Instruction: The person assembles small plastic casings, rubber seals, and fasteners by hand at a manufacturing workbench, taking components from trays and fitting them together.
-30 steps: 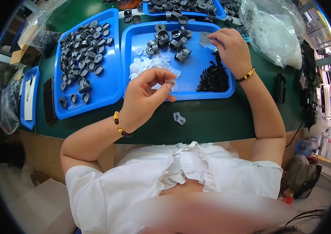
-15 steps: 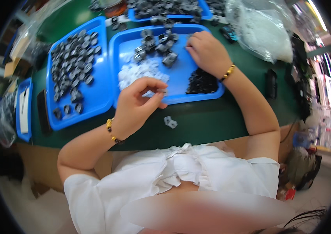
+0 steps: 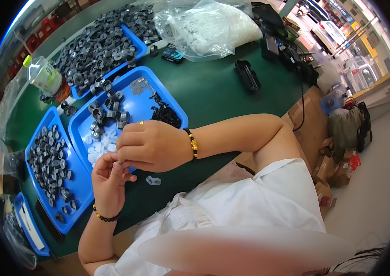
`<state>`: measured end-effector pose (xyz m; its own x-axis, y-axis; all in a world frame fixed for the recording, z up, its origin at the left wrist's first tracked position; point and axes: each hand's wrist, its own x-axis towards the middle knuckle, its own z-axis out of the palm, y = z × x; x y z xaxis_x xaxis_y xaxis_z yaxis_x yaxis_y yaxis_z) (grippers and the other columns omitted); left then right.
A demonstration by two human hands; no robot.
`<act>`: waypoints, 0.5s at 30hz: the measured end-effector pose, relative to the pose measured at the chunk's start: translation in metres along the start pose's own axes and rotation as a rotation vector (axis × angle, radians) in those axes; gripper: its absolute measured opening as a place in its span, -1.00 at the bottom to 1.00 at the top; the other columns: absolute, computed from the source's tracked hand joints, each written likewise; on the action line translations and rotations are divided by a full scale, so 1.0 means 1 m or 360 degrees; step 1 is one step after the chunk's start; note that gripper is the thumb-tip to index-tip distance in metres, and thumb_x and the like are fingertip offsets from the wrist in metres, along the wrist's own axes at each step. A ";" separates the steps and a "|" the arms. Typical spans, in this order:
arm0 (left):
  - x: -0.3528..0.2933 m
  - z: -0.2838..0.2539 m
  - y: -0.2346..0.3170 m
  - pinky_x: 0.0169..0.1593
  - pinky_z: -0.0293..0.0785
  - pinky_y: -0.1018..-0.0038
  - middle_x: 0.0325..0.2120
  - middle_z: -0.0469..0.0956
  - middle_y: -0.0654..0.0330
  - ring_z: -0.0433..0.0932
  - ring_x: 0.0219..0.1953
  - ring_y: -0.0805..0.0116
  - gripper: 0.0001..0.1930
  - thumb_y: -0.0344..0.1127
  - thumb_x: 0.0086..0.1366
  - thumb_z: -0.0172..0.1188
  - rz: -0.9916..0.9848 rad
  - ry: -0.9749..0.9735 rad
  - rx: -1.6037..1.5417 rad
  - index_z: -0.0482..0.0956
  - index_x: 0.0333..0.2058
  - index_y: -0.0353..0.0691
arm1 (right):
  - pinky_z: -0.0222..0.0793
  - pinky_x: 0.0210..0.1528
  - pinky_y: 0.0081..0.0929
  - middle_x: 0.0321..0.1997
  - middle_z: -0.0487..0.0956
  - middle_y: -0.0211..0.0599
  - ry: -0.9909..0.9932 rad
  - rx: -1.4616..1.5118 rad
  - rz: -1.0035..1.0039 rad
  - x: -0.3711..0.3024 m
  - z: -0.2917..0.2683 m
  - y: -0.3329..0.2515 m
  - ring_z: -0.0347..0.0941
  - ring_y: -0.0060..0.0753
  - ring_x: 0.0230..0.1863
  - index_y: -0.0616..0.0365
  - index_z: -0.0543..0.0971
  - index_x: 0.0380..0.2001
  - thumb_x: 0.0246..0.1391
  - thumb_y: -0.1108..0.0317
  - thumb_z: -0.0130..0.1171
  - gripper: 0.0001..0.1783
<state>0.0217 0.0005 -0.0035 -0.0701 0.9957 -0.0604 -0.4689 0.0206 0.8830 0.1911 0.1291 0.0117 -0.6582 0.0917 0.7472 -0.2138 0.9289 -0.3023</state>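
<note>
My left hand (image 3: 111, 181) and my right hand (image 3: 153, 146) meet fingertip to fingertip over the near edge of the middle blue tray (image 3: 146, 103). The left thumb and fingers pinch a small pale plastic piece, mostly covered by fingers. The right fingers are closed at the same spot; what they hold is hidden. That tray carries a heap of white plastic pieces (image 3: 100, 146), several dark grey round caps (image 3: 112, 108), a pile of small black parts (image 3: 166, 116) and a patch of tiny grey metal bits (image 3: 140, 86). A loose translucent plastic piece (image 3: 153, 181) lies on the green tabletop, below my right hand.
A left blue tray (image 3: 82, 186) and a far blue tray (image 3: 136, 43) hold many dark caps. Beyond are a drink bottle (image 3: 45, 78), a clear bag of white pieces (image 3: 208, 30), a small black box (image 3: 172, 53) and a black device (image 3: 247, 75). A narrow tray (image 3: 31, 225) sits far left.
The view has swung to the right. My right hand has left the far right of the middle tray and come to my left hand's fingertips. The left hand keeps its pinch.
</note>
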 end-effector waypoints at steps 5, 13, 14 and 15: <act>0.001 0.003 0.004 -0.30 0.64 0.52 -0.37 0.55 0.24 0.51 -0.37 0.58 -0.82 -0.36 0.38 0.16 -0.0042 0.0101 0.0255 0.50 -0.15 -0.34 | 0.38 -0.22 -0.39 -0.25 0.50 -0.35 -0.0008 -0.0433 -0.0137 0.001 -0.007 -0.002 0.47 -0.31 -0.27 0.08 0.52 -0.38 -0.02 0.30 0.29 -0.83; 0.001 0.005 0.004 -0.36 0.63 0.54 -0.39 0.51 0.27 0.50 -0.42 0.58 -0.84 -0.36 0.39 0.14 -0.0073 0.0044 0.0302 0.49 -0.18 -0.34 | 0.40 -0.24 -0.35 -0.37 0.58 -0.39 0.0008 -0.0210 0.0023 -0.009 0.000 0.001 0.53 -0.31 -0.30 0.09 0.57 -0.39 -0.03 0.25 0.31 -0.81; 0.000 0.005 0.004 -0.36 0.63 0.54 -0.39 0.50 0.28 0.50 -0.42 0.59 -0.85 -0.35 0.40 0.12 -0.0071 0.0038 0.0274 0.49 -0.19 -0.33 | 0.40 -0.24 -0.35 -0.37 0.58 -0.39 0.0011 -0.0213 0.0024 -0.008 -0.001 0.000 0.53 -0.31 -0.30 0.09 0.57 -0.39 -0.03 0.25 0.31 -0.81; 0.000 0.005 0.004 -0.36 0.63 0.54 -0.39 0.50 0.28 0.50 -0.42 0.59 -0.85 -0.35 0.40 0.12 -0.0071 0.0033 0.0276 0.49 -0.19 -0.33 | 0.42 -0.27 -0.32 -0.38 0.59 -0.35 0.0017 -0.0062 0.0140 -0.007 -0.002 -0.001 0.54 -0.25 -0.31 0.09 0.58 -0.41 -0.02 0.25 0.31 -0.82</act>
<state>0.0242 0.0006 0.0024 -0.0716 0.9914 -0.1092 -0.3132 0.0816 0.9462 0.1973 0.1283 0.0082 -0.6655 0.1771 0.7251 -0.1270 0.9304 -0.3438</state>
